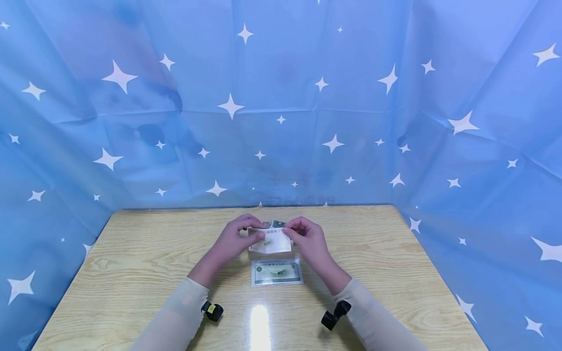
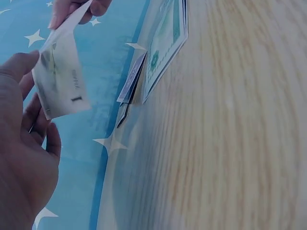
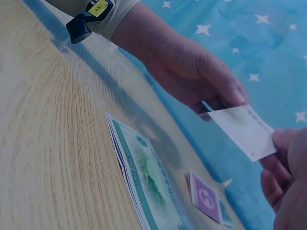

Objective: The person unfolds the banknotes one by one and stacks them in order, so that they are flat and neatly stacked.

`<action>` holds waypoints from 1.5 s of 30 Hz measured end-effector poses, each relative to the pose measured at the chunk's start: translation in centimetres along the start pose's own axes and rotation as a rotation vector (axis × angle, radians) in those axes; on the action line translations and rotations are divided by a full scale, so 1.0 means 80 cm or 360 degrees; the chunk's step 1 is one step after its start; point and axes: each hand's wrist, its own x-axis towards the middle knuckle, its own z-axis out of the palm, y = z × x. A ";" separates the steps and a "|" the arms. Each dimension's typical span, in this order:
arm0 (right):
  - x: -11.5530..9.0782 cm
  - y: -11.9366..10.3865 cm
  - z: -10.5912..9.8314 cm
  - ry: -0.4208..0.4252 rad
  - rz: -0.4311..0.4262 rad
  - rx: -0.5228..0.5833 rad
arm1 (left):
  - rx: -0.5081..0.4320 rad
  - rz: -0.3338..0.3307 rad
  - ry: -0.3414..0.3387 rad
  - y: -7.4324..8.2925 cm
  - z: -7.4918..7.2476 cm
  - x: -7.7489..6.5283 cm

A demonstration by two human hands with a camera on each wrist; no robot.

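A pale banknote point(image 1: 276, 242) with a faint greenish picture is held up above the table between both hands. My left hand point(image 1: 234, 240) pinches its left end between thumb and fingers. At the opposite end, my right hand point(image 1: 311, 240) pinches near the upper corner. The left wrist view shows the printed side of the banknote point(image 2: 62, 81), bent along its length. Below the hands lies a stack of larger green-bordered notes point(image 1: 276, 272). Behind the held banknote sit small printed notes or cards, one purple point(image 3: 206, 199) and one green point(image 1: 278, 224), partly hidden in the head view.
The wooden table point(image 1: 373, 273) extends to both sides of the hands. A blue curtain point(image 1: 281, 175) with white stars hangs behind its far edge. Black wrist cameras point(image 1: 212, 311) sit on both sleeves. Light glares off the table's near part.
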 end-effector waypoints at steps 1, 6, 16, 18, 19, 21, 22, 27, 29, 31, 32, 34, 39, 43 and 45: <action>0.000 0.001 -0.001 0.0003 0.0006 -0.0006 | 0.0005 -0.0018 -0.0002 0.000 -0.001 -0.001; -0.002 0.005 -0.006 0.0005 0.0006 -0.0004 | 0.0008 -0.0105 -0.0010 0.001 -0.004 -0.005; -0.006 0.006 -0.015 0.0014 0.0031 0.0010 | -0.0059 -0.0121 -0.0014 0.005 -0.009 -0.012; -0.007 0.005 -0.016 0.0009 0.0039 0.0009 | -0.0075 -0.0133 -0.0021 0.005 -0.009 -0.012; -0.007 0.005 -0.017 0.0004 0.0042 0.0007 | -0.0079 -0.0144 -0.0023 0.006 -0.010 -0.013; -0.008 0.005 -0.019 -0.0020 0.0037 0.0003 | -0.0090 -0.0157 -0.0031 0.005 -0.011 -0.014; -0.007 0.006 -0.021 -0.0038 0.0030 0.0001 | -0.0097 -0.0162 -0.0035 0.005 -0.011 -0.015; -0.008 0.008 -0.028 -0.0162 -0.0018 -0.0057 | -0.0120 -0.0147 -0.0052 0.004 -0.012 -0.019; -0.009 0.009 -0.031 -0.0207 -0.0031 -0.0103 | -0.0125 -0.0139 -0.0057 0.004 -0.012 -0.021; -0.010 0.010 -0.033 -0.0236 -0.0043 -0.0148 | -0.0131 -0.0137 -0.0068 0.004 -0.011 -0.022; -0.010 0.010 -0.034 -0.0244 -0.0044 -0.0165 | -0.0137 -0.0140 -0.0073 0.004 -0.011 -0.023; -0.012 0.011 -0.035 -0.0252 -0.0044 -0.0183 | -0.0143 -0.0140 -0.0086 0.005 -0.010 -0.024; -0.014 0.010 -0.038 -0.0249 -0.0027 -0.0202 | -0.0130 -0.0153 -0.0103 0.007 -0.006 -0.027; -0.015 0.011 -0.040 -0.0257 -0.0014 -0.0215 | -0.0118 -0.0172 -0.0110 0.008 -0.005 -0.028; -0.015 0.011 -0.041 -0.0261 -0.0013 -0.0219 | -0.0114 -0.0192 -0.0111 0.009 -0.004 -0.029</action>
